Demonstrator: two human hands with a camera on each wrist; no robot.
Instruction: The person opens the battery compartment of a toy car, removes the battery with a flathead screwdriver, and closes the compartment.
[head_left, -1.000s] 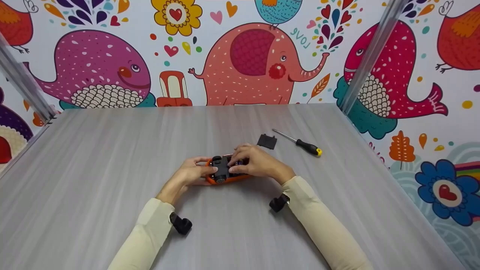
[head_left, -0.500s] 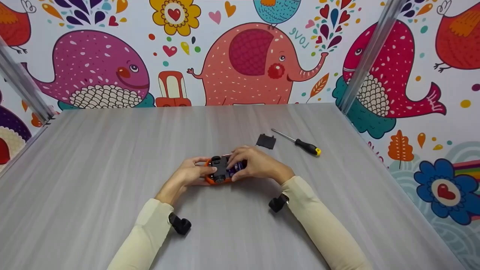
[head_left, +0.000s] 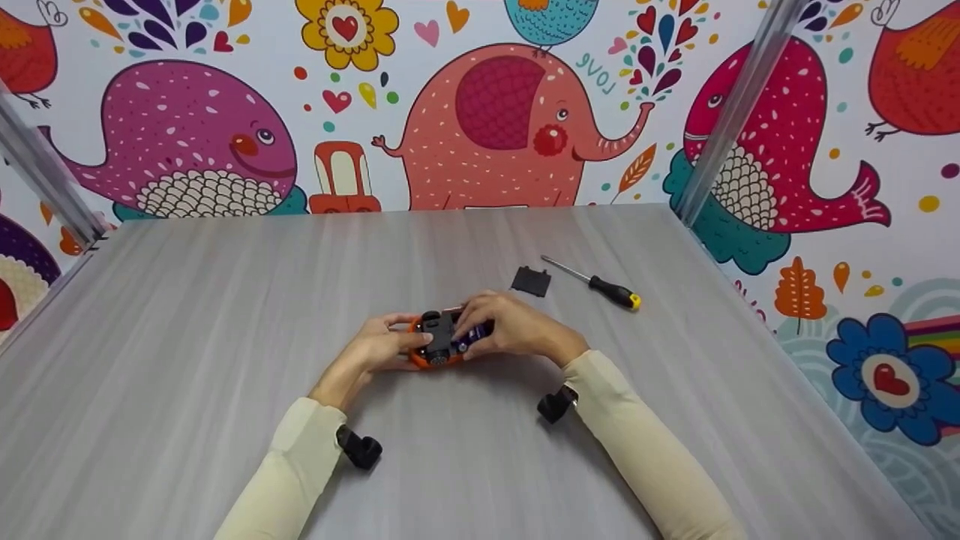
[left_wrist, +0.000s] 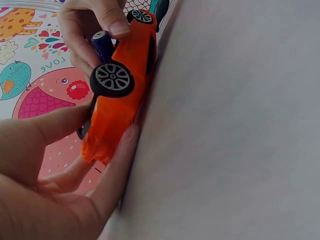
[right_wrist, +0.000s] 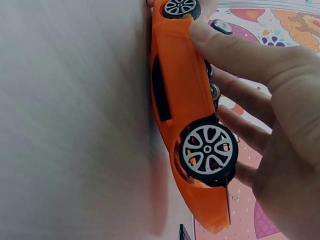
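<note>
An orange toy car (head_left: 424, 361) lies upside down on the table, its black underside facing up. My left hand (head_left: 379, 343) grips one end, thumb on the underside and fingers along the body. Over the other end is my right hand (head_left: 514, 324), its fingers curled at the open battery compartment. There it holds a dark purple-blue battery (left_wrist: 103, 47), one end of which sticks up out of the car in the left wrist view. The right thumb (right_wrist: 202, 32) touches the car's orange side. Another battery's end (right_wrist: 214, 92) shows in the compartment; the fingers partly hide the rest.
A small black cover (head_left: 532, 281) lies on the grey table (head_left: 225, 315) beyond my right hand. Right of it is a screwdriver (head_left: 611, 291) with a black and yellow handle. A patterned wall (head_left: 495, 112) stands along the table's back edge.
The right fingers have shifted slightly at the compartment, and the right thumb has moved down to the car's near side. One battery's end now shows tilted up. The left hand keeps its grip.
</note>
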